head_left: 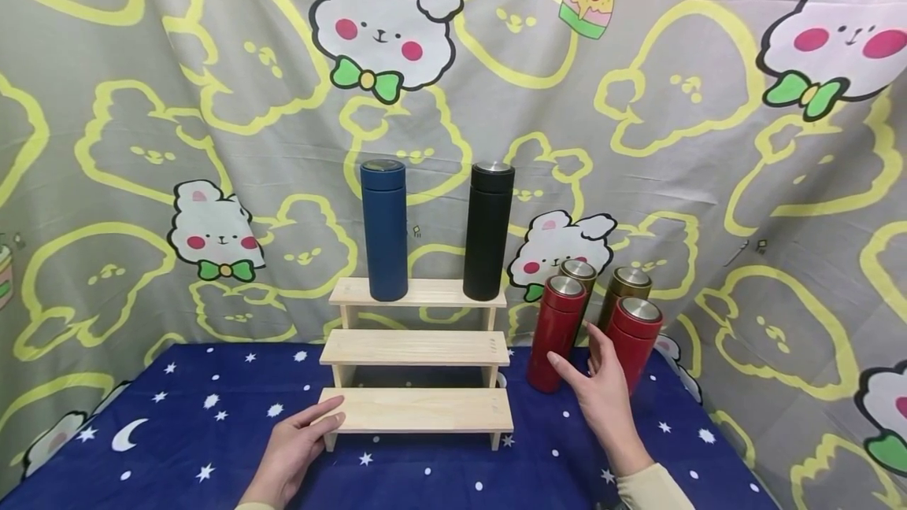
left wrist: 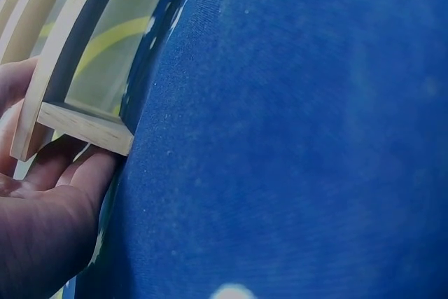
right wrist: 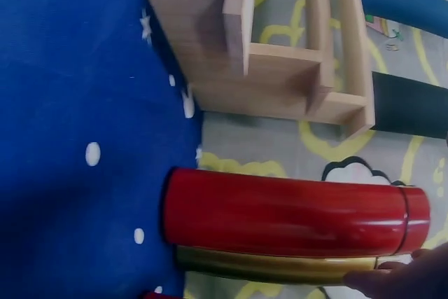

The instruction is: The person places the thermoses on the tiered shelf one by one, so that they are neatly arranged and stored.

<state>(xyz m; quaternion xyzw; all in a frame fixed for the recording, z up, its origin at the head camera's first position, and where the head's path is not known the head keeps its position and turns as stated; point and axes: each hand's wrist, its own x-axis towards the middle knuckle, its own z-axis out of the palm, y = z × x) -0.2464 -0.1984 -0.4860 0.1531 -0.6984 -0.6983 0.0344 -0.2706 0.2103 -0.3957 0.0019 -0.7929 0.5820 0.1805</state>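
Note:
A three-step wooden display stand (head_left: pixel 418 347) stands on the table, with a blue thermos bottle (head_left: pixel 385 234) and a black thermos bottle (head_left: pixel 488 234) upright on its top step. My left hand (head_left: pixel 292 447) holds the left end of the bottom step; in the left wrist view, thumb and fingers lie on either side of the board (left wrist: pixel 59 54). My right hand (head_left: pixel 601 396) is spread beside a red thermos bottle (head_left: pixel 557 333), its thumb overlapping that bottle in the head view. A second red bottle (head_left: pixel 635 341) stands just right of this hand.
Two gold thermos bottles, one at left (head_left: pixel 586 277) and one at right (head_left: pixel 625 287), stand behind the red ones. A dark blue cloth (head_left: pixel 425 486) with white stars covers the table. Behind hangs a grey curtain (head_left: pixel 283 156) with cartoon rabbits.

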